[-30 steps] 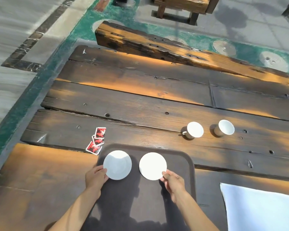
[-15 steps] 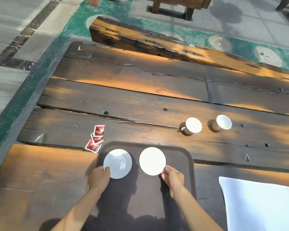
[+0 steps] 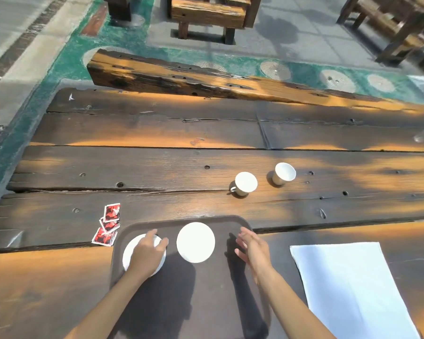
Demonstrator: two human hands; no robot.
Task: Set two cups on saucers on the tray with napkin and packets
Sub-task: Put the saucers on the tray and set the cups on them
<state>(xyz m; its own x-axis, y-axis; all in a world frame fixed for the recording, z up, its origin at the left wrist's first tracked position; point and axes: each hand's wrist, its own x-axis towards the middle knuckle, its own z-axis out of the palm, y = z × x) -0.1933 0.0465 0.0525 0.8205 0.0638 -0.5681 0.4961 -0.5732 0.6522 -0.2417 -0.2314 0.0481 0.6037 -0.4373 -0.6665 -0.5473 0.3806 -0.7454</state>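
Wooden table [image 3: 157,167] at frame centre: I'm lifting my open right hand [image 3: 251,248] off its saucer [image 3: 195,242], freeing it for cups, left hand [image 3: 147,253] spread flat on the other.

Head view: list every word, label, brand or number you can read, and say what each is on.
No text is readable anywhere.
Red packets: red, white and black print, too blurred to read.
Napkin, saucers, cups and tray: no markings visible.
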